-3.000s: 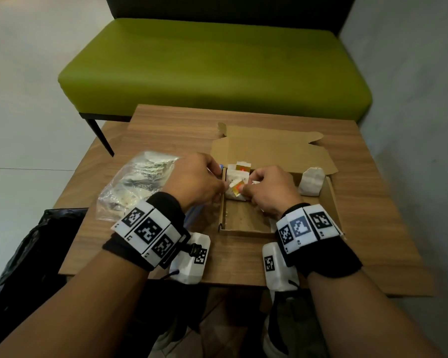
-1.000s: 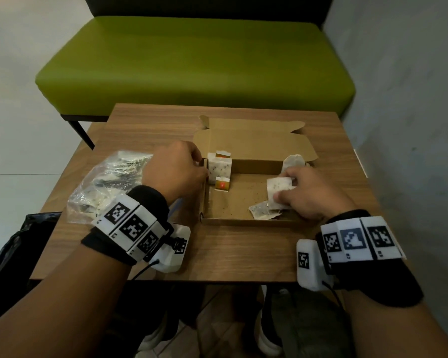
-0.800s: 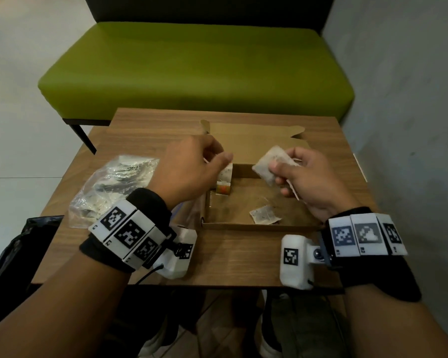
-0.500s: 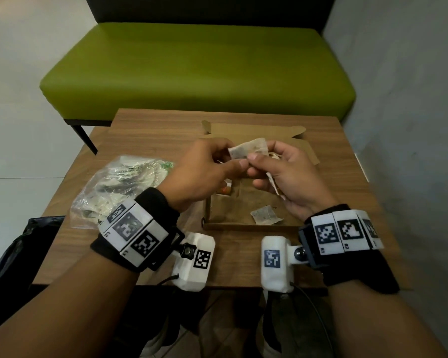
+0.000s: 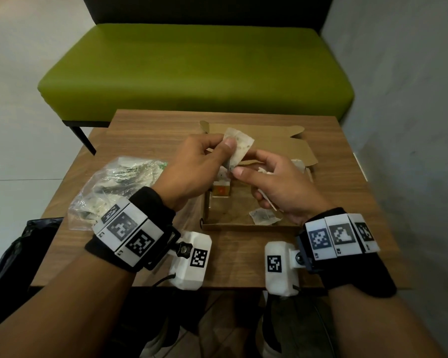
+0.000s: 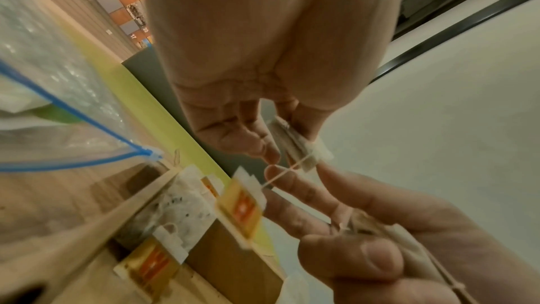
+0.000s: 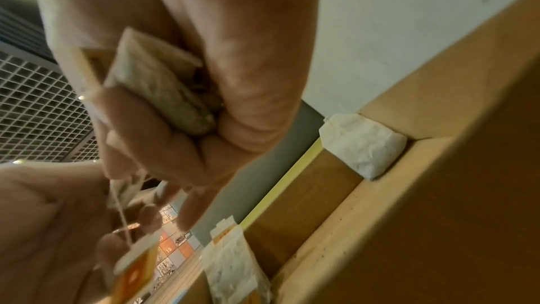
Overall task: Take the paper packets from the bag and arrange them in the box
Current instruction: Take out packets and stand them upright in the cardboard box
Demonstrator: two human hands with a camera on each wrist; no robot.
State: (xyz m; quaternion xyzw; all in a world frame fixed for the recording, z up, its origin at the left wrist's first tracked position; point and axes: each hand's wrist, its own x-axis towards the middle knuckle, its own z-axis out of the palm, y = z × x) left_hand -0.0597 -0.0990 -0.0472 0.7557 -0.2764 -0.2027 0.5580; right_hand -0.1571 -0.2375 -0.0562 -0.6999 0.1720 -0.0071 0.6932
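Note:
Above the open cardboard box, my left hand pinches a white paper packet between thumb and fingers. The left wrist view shows that packet, its string running down to a hanging orange tag. My right hand is just below it and grips a second packet in its curled fingers. A few packets stand at the box's left wall, one lies flat on its floor, and another leans in the far right corner. The clear plastic bag of packets lies left of the box.
The box sits on a small wooden table with its lid flap folded back. A green bench stands behind the table, and a grey wall is close on the right. A black bag is on the floor at the left.
My right hand lifted packets off the box floor. My left hand left the box's left wall and took hold of one. Both hands now hover above the box.

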